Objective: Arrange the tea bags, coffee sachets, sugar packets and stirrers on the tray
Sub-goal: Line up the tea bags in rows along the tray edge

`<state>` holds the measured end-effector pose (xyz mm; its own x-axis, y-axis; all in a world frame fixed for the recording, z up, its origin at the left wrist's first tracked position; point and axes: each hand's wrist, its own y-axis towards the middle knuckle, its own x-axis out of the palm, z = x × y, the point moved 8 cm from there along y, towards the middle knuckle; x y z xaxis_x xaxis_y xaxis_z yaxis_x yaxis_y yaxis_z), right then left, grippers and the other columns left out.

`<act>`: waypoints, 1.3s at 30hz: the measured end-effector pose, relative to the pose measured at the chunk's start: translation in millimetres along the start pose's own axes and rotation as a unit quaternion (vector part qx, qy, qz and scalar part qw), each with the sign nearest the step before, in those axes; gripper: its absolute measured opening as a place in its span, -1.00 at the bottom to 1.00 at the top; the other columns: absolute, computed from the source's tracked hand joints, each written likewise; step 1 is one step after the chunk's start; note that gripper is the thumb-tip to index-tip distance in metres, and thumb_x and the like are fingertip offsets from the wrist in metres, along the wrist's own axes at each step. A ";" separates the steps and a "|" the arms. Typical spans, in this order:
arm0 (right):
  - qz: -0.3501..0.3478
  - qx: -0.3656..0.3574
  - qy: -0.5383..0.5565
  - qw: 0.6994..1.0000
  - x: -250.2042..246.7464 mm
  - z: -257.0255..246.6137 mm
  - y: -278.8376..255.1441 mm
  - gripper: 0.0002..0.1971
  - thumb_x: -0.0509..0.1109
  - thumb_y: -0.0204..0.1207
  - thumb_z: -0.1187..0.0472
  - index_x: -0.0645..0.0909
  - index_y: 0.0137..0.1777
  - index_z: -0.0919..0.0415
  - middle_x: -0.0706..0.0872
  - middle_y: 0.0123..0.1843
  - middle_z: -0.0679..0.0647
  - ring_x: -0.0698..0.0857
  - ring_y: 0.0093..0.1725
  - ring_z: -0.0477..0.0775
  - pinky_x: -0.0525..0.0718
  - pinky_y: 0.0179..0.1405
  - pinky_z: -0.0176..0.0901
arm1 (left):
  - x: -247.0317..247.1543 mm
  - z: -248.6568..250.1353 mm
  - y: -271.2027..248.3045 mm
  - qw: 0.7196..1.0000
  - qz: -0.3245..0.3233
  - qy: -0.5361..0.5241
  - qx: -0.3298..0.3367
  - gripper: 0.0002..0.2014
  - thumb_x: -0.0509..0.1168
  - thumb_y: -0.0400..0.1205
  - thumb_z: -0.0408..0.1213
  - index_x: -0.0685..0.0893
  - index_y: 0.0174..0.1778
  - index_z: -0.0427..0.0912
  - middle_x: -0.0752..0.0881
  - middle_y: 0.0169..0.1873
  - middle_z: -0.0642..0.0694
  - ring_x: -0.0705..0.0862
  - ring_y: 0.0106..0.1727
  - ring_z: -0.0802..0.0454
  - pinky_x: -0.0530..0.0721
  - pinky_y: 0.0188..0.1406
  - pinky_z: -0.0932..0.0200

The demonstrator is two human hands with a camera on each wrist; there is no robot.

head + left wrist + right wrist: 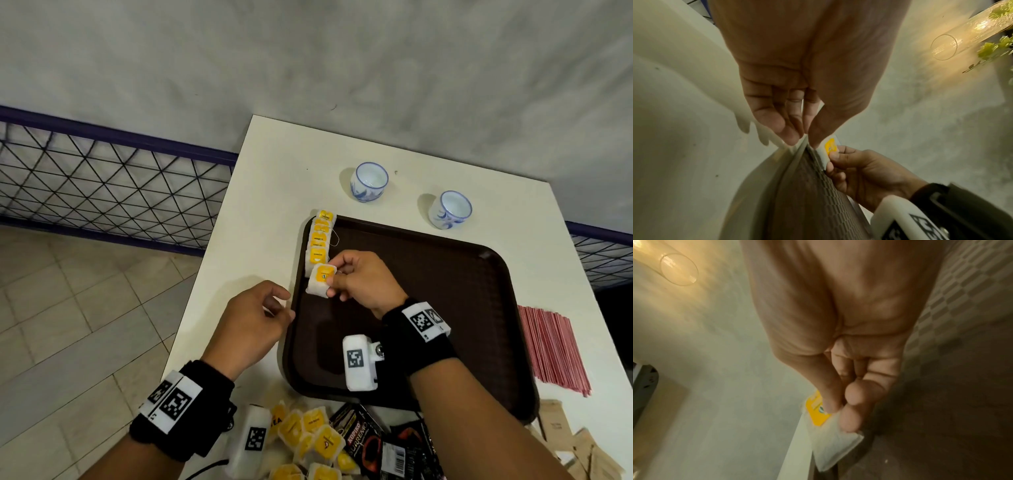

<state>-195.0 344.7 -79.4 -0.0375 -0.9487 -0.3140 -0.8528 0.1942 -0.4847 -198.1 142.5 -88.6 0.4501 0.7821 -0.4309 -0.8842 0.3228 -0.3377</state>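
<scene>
Tea bags [320,240] along tray's [445,274] left edge

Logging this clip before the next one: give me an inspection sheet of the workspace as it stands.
Surface: white table; brown tray on it.
Job's things: row of tea bags overlapping along the tray's left edge; loose tea bags, coffee sachets, brown packets at the near edge; red stirrers right of the tray.
Clutter: two blue-and-white cups behind the tray.
Grippers: right hand pinches a tea bag at the row's near end; left hand loosely curled, holds nothing.
Cables: black cable by the left wrist.
Surroundings: grey wall, wire fence, tiled floor.
</scene>
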 end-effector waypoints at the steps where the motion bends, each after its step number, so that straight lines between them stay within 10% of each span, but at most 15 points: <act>1: -0.001 0.005 -0.009 1.000 1.6 -1.4 3.0 -0.84 0.45 0.51 0.54 0.65 0.08 0.47 0.78 -0.26 0.33 0.74 -0.45 -0.05 0.62 -0.52 -0.31 | 1.8 -2.9 -1.1 1.000 -0.008 0.000 -0.005 -0.80 0.55 0.57 -0.26 0.72 -0.04 0.12 0.75 -0.26 0.03 0.77 -0.25 0.11 0.63 -0.21 0.31; 32: 0.121 0.041 -0.029 0.991 -5.5 6.8 -6.4 -0.75 0.56 0.47 0.33 0.55 0.05 0.24 0.79 -0.22 0.24 0.77 -0.38 0.09 0.67 -0.51 -0.18 | -4.8 -9.9 -21.6 0.999 -0.034 0.039 0.004 -0.87 0.50 0.61 -0.11 0.73 0.03 0.07 0.76 -0.19 0.04 0.77 -0.15 0.10 0.64 -0.12 0.24; 39: 0.120 0.018 -0.050 0.991 -28.7 44.9 -96.6 -0.83 0.57 0.50 0.29 0.62 -0.02 0.20 0.70 -0.24 0.13 0.75 -0.42 -0.03 0.53 -0.63 -0.28 | -3.2 -21.0 -87.1 0.970 -0.190 0.149 0.004 -0.65 0.55 0.48 0.17 0.71 0.11 0.18 0.72 0.02 0.19 0.71 -0.04 0.26 0.69 0.05 0.23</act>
<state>-88.1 364.4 -60.2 -0.1846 -0.8447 -0.5024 -0.8062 0.4225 -0.4142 -120.0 100.7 -75.4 0.7593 0.4175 -0.4991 -0.6472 0.5638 -0.5130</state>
